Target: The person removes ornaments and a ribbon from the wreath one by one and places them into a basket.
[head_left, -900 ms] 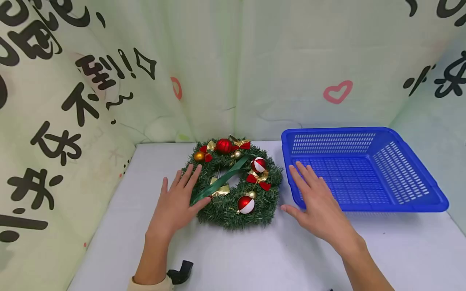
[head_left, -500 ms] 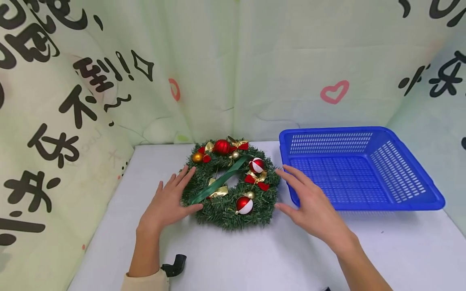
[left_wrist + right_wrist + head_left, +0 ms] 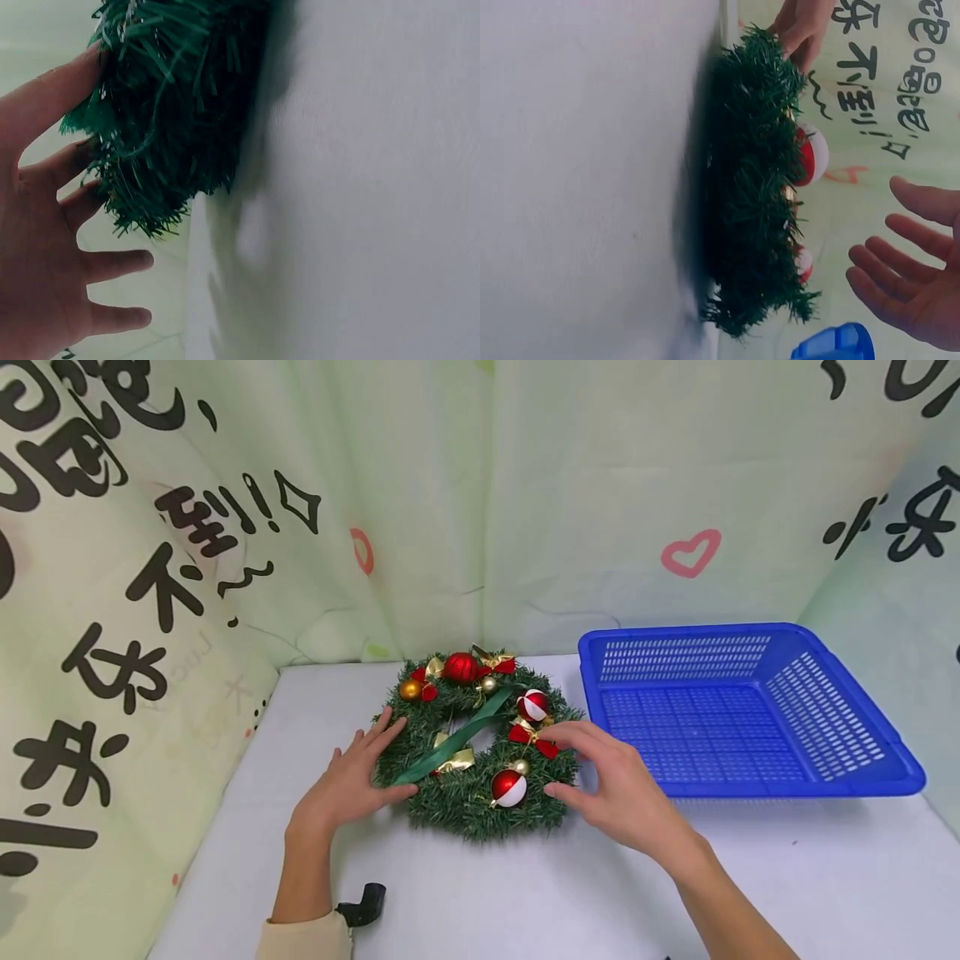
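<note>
A green Christmas wreath [image 3: 480,817] lies flat on the white table, decorated with red, gold and red-and-white baubles and with red and gold bows. Across its middle runs a dark green ribbon [image 3: 456,740]. At the wreath's left side my left hand [image 3: 347,787] has its fingers spread; in the left wrist view the thumb and two fingertips reach the needles, and the other two fingers [image 3: 120,262] stick out beside them. My right hand [image 3: 628,787] hovers over the wreath's right edge, fingers slightly bent and apart. The right wrist view shows that hand [image 3: 915,274] above the greenery, holding nothing.
A blue plastic basket [image 3: 750,785] with slotted sides stands to the right of the wreath. A light green curtain [image 3: 555,518] with black lettering and hearts encloses the back and sides. A black curved piece [image 3: 363,906] shows beside the left sleeve.
My right hand has moved left from beside the basket to over the wreath's right edge. My left hand has shifted slightly outward along the left side. The wreath stays in place.
</note>
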`<action>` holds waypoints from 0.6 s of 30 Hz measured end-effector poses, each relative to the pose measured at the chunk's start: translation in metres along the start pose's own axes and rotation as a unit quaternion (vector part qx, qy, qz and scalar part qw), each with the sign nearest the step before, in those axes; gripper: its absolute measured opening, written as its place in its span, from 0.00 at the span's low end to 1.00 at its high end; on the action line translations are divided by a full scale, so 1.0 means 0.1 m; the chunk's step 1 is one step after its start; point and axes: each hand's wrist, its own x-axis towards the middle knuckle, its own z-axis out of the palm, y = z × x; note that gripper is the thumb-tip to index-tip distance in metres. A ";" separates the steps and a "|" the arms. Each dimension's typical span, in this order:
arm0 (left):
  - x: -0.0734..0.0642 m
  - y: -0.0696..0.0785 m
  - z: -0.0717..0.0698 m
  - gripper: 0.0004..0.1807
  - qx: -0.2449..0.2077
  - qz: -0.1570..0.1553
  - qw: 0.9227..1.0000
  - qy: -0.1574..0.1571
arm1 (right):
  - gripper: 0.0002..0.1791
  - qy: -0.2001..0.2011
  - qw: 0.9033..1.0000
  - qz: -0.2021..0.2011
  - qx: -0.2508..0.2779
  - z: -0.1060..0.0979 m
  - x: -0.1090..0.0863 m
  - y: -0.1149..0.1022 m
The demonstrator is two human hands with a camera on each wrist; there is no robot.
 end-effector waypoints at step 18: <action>0.07 -0.16 0.01 0.54 -0.034 0.002 0.999 -0.035 | 0.30 -0.080 0.993 0.034 0.074 0.23 0.12 0.04</action>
